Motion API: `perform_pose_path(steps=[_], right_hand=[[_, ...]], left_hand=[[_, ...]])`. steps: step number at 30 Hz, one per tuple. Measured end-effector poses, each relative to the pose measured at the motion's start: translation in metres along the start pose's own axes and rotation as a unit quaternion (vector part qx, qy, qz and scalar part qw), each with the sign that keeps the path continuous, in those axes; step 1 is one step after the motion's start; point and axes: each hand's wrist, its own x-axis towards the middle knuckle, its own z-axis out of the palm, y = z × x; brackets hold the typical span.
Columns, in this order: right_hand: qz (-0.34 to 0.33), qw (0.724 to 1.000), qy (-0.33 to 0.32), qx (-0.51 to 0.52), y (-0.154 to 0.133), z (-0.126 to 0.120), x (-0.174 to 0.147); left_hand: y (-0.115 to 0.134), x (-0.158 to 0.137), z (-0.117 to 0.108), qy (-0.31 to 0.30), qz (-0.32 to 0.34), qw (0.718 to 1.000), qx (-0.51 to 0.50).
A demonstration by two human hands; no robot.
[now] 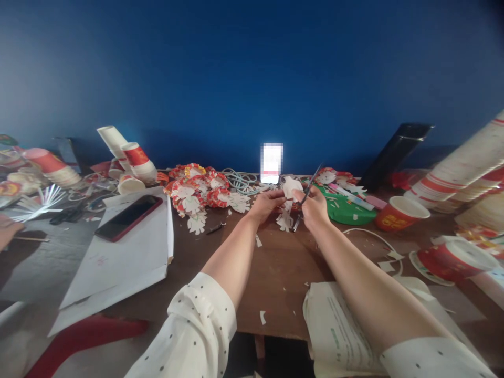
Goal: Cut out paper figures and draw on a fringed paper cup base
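Observation:
Above the middle of the brown table, my left hand [268, 205] is closed on the edge of a small white paper cutout [292, 187]. My right hand [315, 209] is wrapped round a pair of dark scissors [311, 184], beside the paper. A blade of the scissors slants up and to the right. Just below my hands is another white paper figure [284, 222]; whether it joins the held piece I cannot tell. To the left lies a heap of red-and-white paper figures [197, 189], with a small dark pen-like tool [216, 228] in front.
A lit phone [271, 163] stands against the blue wall. Paper cups [137, 163] are at the left, more cups [402, 212] at the right. A dark phone [129, 217] lies on white sheets [114, 268]. Another person's hand [8, 231] shows at far left. Green paper [346, 210] lies right of my hands.

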Motion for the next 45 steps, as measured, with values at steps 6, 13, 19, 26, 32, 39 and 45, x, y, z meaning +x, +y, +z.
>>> perform_pose_path(steps=[6, 13, 19, 26, 32, 39, 45], right_hand=[[0.016, 1.000, -0.009, -0.001, 0.002, -0.001, 0.001], [0.044, 0.999, -0.009, 0.009, 0.002, -0.001, 0.001], [0.054, 0.999, 0.000, -0.005, 0.004, -0.003, 0.003], [0.067, 0.997, -0.010, -0.034, 0.013, -0.002, 0.007], [0.031, 0.997, -0.014, -0.065, 0.018, -0.004, 0.012], [0.008, 0.995, -0.020, -0.098, 0.011, -0.002, 0.006], [0.007, 0.993, -0.024, -0.118, 0.005, -0.001, 0.001]], left_hand=[[-0.005, 0.003, -0.001, 0.027, 0.008, 1.000, 0.013], [0.000, 0.001, -0.001, 0.026, 0.001, 1.000, -0.007], [-0.001, 0.003, -0.002, 0.026, -0.003, 1.000, 0.007], [-0.004, 0.007, -0.006, 0.035, 0.004, 0.999, 0.020], [-0.002, 0.008, -0.007, 0.015, -0.010, 0.999, 0.027], [-0.003, 0.008, -0.007, 0.024, -0.013, 0.999, 0.022], [-0.002, 0.007, -0.007, 0.037, -0.018, 0.999, 0.023]])
